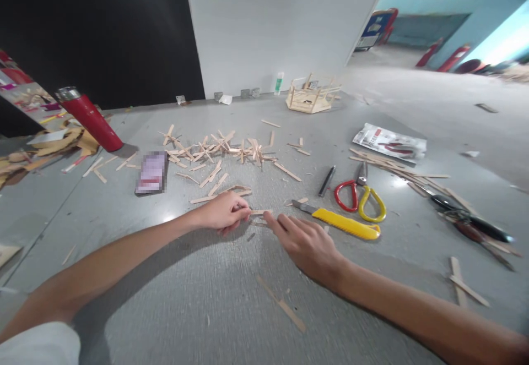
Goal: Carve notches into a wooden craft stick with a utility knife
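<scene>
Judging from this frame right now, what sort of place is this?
Likely a workshop or craft area: wooden sticks lie scattered across a grey work surface, with a yellow utility knife and a red-and-yellow-handled cutter among them.

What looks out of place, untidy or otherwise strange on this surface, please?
The knife stands out: its blade is out and bare, lying just beyond the right hand, which seems risky. The sticks lie in a loose heap, many crossing at random angles, and small scraps dot the surface.
</scene>
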Demonstrator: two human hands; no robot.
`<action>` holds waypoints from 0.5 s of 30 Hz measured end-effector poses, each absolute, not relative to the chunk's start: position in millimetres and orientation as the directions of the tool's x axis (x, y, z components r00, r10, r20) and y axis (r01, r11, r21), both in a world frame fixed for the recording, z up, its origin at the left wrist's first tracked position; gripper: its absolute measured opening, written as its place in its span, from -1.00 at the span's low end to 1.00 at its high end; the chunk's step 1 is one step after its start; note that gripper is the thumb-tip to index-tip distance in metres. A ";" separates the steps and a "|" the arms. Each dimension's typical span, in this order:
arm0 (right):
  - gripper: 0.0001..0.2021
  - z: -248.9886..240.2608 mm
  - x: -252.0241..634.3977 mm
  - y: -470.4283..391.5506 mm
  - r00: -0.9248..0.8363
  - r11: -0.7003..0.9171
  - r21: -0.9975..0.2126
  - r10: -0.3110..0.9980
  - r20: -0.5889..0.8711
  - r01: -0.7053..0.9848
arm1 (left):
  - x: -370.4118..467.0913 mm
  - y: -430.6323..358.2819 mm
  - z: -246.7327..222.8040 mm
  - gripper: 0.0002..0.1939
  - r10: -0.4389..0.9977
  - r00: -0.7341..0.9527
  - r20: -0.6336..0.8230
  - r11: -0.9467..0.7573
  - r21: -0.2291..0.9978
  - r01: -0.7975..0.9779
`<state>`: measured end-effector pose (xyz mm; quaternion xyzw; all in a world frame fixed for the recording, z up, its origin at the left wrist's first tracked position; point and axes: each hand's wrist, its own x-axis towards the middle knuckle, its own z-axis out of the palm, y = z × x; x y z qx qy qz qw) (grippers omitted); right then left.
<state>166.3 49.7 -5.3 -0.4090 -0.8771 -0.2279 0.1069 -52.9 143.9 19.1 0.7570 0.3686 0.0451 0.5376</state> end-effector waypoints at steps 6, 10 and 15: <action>-0.62 -8.2 165.7 53.1 -0.599 0.544 0.251 0.743 0.299 0.801 | -55.1 144.5 17.8 -0.57 0.559 0.769 -0.311 -0.189 0.855 0.483; -0.63 -8.0 166.1 54.1 -0.604 0.559 0.230 0.753 0.260 0.796 | -53.6 144.0 17.4 -0.56 0.560 0.769 -0.307 -0.197 0.853 0.484; -0.63 -7.7 165.6 55.0 -0.604 0.564 0.217 0.762 0.235 0.797 | -54.3 143.6 16.2 -0.60 0.567 0.763 -0.312 -0.189 0.852 0.488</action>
